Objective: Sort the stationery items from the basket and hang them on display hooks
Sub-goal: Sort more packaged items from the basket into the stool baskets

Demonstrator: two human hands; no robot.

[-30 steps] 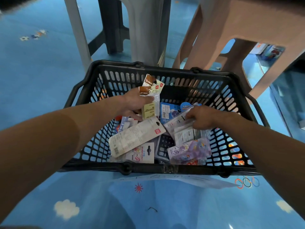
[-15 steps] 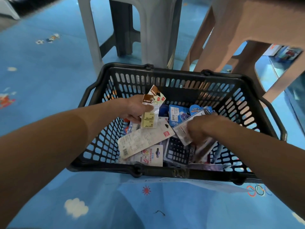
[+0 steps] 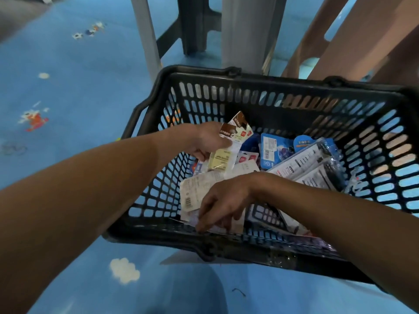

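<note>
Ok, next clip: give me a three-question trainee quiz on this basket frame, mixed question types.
1. True or false: the left hand holds small hang-tab packets above the black shopping basket.
2. Multiple choice: the fingers of the right hand reach down at the basket's
A. far wall
B. near-left corner
C. right wall
3. Short answer: what colour are the carded packs lying near the far wall?

Key
1. True.
2. B; whether the fingers have closed on a packet cannot be told.
3. Blue.
</note>
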